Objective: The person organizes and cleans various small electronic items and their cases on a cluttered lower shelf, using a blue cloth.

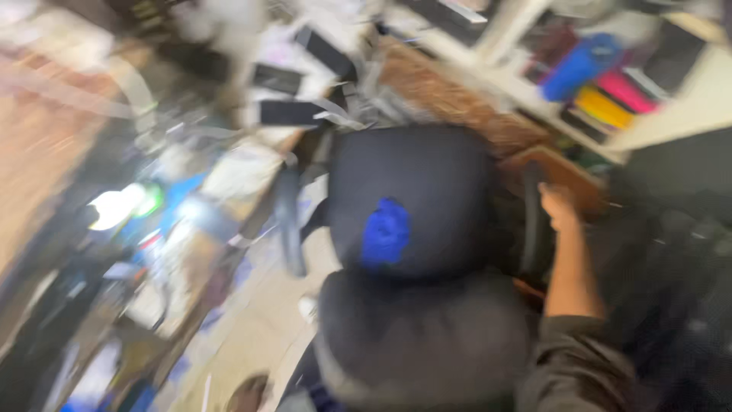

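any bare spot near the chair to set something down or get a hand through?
The chair seat is bare except a blue thing near the backrest. A strip of pale floor is open between the chair and the desk. The desk is crowded, though blurred. The right hand is at the armrest; shelves behind are packed.

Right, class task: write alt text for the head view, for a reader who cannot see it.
Blurred view down onto a black office chair with a blue object on its seat; the right hand grips its right armrest. A cluttered desk stands at left and shelves of coloured items at upper right.
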